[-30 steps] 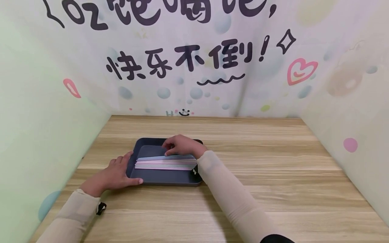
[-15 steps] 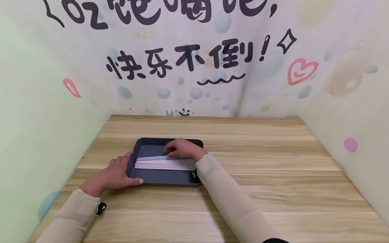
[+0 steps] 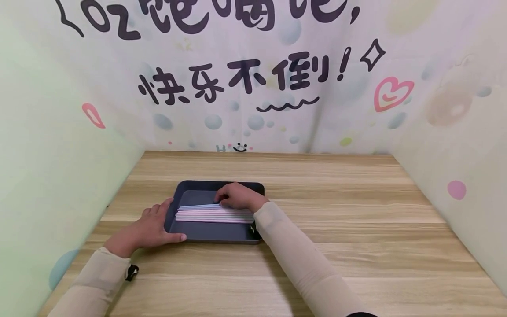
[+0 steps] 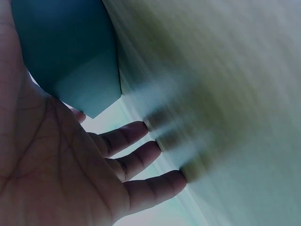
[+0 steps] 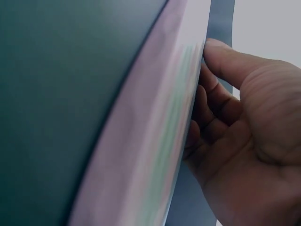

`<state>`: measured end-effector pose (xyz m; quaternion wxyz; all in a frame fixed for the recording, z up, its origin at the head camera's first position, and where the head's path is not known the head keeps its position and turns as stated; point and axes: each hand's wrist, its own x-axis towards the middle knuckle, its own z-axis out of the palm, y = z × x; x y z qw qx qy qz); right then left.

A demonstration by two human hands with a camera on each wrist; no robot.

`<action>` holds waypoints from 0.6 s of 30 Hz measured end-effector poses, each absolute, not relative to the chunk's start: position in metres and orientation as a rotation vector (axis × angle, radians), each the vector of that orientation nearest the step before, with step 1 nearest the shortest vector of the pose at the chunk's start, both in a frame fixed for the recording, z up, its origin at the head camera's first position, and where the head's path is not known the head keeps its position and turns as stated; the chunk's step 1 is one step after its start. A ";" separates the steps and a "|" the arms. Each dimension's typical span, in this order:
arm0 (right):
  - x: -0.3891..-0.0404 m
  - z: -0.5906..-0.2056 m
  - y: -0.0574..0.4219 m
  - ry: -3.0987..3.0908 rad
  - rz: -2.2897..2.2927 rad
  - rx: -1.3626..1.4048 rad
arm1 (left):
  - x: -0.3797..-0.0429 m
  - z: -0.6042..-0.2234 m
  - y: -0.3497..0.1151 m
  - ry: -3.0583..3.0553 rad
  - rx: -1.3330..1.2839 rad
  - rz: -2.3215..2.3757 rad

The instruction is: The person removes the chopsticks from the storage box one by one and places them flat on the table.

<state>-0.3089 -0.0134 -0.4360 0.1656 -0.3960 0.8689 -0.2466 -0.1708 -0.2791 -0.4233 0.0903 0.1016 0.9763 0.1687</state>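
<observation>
A dark grey-blue tray [image 3: 218,234] lies on the wooden table, with several thin pastel straws [image 3: 206,215] side by side across its middle. At the tray's left end my left hand [image 3: 148,226] rests against it, thumb on the front rim and fingers spread along the side. In the left wrist view those fingers [image 4: 136,160] are fairly straight. My right hand [image 3: 240,196] is over the back of the tray, fingers curled, pinching at the rearmost straw. The right wrist view has the thumb [image 5: 223,56] on the straws' edge; the far fingertips are partly hidden.
The wooden table [image 3: 356,220] extends around the tray, with walls on both sides. A white printed cloth [image 3: 253,123] hangs behind the table's back edge. My right sleeve [image 3: 301,255] passes over the tray's right end and hides the straws' right ends.
My right hand has shifted slightly right and toward the front, down to the straws' back edge. The left hand and the tray have stayed where they were.
</observation>
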 end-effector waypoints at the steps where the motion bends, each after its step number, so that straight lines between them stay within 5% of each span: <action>1: -0.309 -0.437 -0.014 2.478 -0.694 -1.136 | -0.170 -0.423 -0.279 2.899 0.298 0.500; 18: -0.311 -0.439 -0.015 2.523 -0.655 -1.151 | -0.171 -0.424 -0.278 2.886 0.279 0.503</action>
